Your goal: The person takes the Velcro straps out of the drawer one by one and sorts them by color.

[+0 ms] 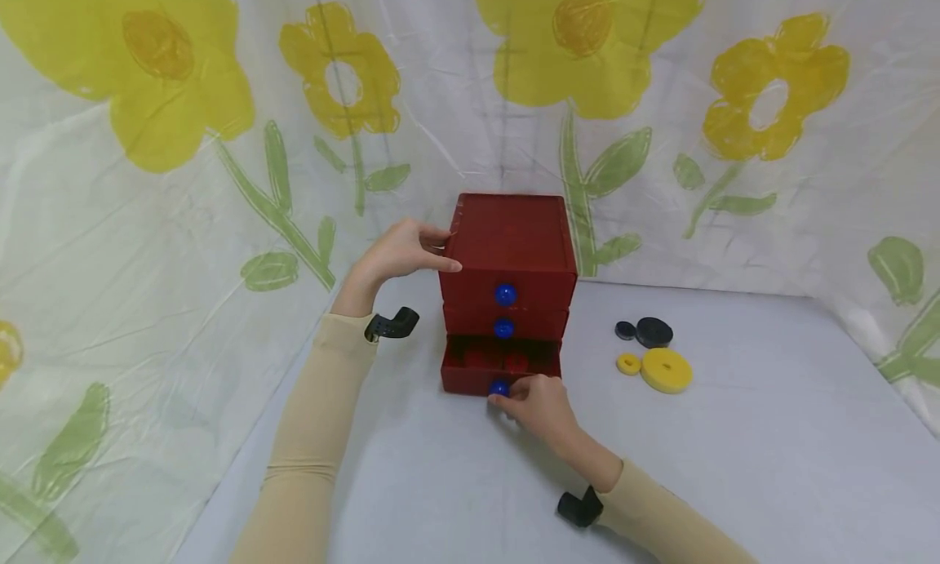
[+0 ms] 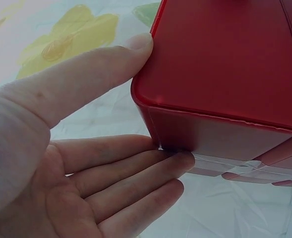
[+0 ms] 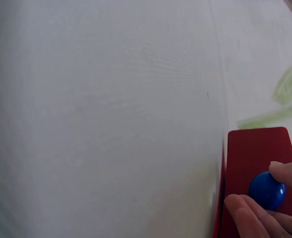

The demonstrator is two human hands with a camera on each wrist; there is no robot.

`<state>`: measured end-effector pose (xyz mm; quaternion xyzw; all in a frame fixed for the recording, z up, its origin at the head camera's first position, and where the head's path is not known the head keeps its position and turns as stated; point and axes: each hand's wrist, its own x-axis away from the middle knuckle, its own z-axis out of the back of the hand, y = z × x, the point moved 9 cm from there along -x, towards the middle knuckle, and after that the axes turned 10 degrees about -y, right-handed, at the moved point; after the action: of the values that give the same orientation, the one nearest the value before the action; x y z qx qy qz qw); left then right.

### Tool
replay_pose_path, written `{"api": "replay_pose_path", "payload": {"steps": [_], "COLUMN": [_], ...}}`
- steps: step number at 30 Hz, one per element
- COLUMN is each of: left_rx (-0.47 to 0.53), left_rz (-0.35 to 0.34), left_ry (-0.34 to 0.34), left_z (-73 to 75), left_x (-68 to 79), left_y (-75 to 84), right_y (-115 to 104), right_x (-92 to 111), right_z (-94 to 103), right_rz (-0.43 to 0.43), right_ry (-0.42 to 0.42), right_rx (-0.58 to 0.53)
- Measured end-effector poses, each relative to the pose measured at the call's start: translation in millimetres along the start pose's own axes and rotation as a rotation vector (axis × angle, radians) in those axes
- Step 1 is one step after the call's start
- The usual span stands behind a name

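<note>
A dark red drawer cabinet (image 1: 512,233) with three drawers, each with a round blue knob, stands against the flowered backdrop. Its bottom drawer (image 1: 463,382) is pulled out, and red shapes (image 1: 516,361) show inside. With thumb and fingers, my right hand (image 1: 545,405) pinches the bottom drawer's blue knob (image 3: 266,191). My left hand (image 1: 405,250) is at the cabinet's upper left. In the left wrist view its thumb (image 2: 138,47) meets the cabinet's edge, while the nearly straight fingers (image 2: 136,173) reach along its side.
Right of the cabinet lie a small black disc (image 1: 625,330), a larger black disc (image 1: 654,332), a small yellow ring (image 1: 627,363) and a larger yellow disc (image 1: 667,370). They rest on the white tabletop (image 1: 778,433). Behind hangs a flowered sheet (image 1: 455,82).
</note>
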<state>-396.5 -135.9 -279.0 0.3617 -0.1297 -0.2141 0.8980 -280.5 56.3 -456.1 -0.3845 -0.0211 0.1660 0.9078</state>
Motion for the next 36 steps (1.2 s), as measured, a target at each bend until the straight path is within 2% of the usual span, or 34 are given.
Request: {"api": "replay_pose_path", "payload": {"steps": [17,36], "left_rx": [0.016,-0.003], "left_rz": [0.01,0.021], "left_ry": [-0.011,0.0], "left_z": [0.1,0.7], "left_x": [1.6,2.4], "left_y": [0.1,-0.6], "right_y": [-3.8,-13.1], "right_x": [13.0,23.1], "right_z": [-3.1,-6.7], "right_rz": [0.013,0.067], "right_ry": [-0.046,-0.074], "right_rx": [0.019,0.036]}}
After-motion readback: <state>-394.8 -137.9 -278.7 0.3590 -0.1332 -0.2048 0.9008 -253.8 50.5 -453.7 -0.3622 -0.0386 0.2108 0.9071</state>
